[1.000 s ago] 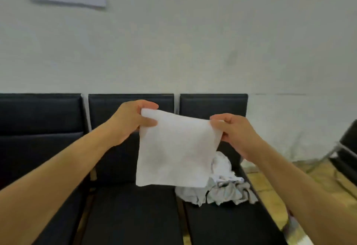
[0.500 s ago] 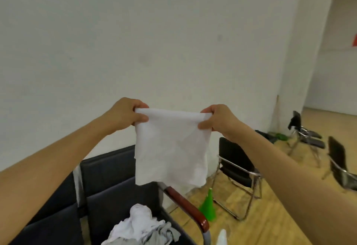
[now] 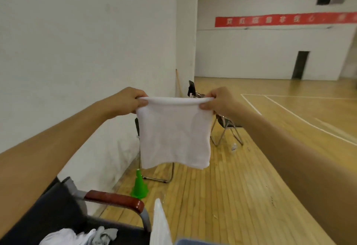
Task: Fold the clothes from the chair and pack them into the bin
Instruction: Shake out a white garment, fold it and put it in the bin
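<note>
Both arms reach forward at chest height, and a folded white cloth (image 3: 174, 134) hangs between the two hands. The left hand (image 3: 129, 100) pinches the cloth's upper left corner, fingers (image 3: 142, 102) curled over the folded top edge with the thumb pressed against the front. The right hand (image 3: 219, 100) does the same at the upper right corner, its fingers (image 3: 205, 106) curled tight on the fabric. The top edge runs nearly level and taut from one grip to the other, and the rest of the cloth drops straight down below the fingers in a rough square, its lower edge free in the air and a little uneven. Well below the left hand's fingers, at the bottom left, stands the black chair (image 3: 58, 215) with a metal frame and a reddish-brown armrest (image 3: 116, 200). On its seat lies a crumpled heap of white and grey clothes (image 3: 81, 236), loose and unfolded. Just right of the heap, a white ribbed edge (image 3: 160, 223) rises upright, and beside it a sliver of something blue (image 3: 195, 242) shows at the bottom border; what either belongs to cannot be told. Below the hanging cloth a green cone (image 3: 139, 185) stands on the wooden floor (image 3: 241, 186) near the white wall (image 3: 77, 41). Behind the cloth, and beyond the right hand's fingers, folding chairs (image 3: 227, 128) with black seats stand along the wall. Far off, a red banner (image 3: 280, 21) stretches across the back wall.
</note>
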A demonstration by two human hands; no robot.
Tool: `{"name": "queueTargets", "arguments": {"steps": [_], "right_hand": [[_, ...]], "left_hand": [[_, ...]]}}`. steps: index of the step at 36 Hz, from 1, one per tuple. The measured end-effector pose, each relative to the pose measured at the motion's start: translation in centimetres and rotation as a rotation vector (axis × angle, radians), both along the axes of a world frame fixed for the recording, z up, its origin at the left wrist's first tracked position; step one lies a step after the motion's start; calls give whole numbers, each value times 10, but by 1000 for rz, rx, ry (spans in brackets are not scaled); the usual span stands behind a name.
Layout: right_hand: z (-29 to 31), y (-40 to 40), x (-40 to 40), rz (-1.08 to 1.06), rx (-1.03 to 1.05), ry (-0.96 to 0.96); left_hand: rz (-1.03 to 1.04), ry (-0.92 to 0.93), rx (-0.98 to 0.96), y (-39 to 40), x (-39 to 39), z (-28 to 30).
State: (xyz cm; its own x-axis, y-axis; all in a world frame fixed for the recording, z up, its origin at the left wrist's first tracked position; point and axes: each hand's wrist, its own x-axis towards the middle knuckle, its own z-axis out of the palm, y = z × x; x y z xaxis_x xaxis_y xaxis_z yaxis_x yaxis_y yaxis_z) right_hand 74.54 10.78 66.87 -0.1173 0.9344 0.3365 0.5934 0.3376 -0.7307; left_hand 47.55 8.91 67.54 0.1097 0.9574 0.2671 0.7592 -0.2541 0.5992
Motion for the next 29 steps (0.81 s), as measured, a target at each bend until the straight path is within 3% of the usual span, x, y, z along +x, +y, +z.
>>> {"name": "queueTargets", "arguments": {"steps": [5,7,14,20,25,29], "right_hand": [[-13,-6,46,-171,-36,2],[-19,-10,64,-249,-47,4],[-33,-18,104,-345,-78,71],[-59,-14,129,-430,-121,10],[-109,5,157,-522,-103,-235],[-161,23,189,-397,-113,-538]], "left_hand": [[-248,-319,-167,23,46,-13],[-339,-346,-238,33,66,-17],[-405,-221,-233,57,114,-33],[-415,-59,-138,94,151,-59],[-421,58,-96,121,188,-104],[-431,172,-89,140,212,-151]]}}
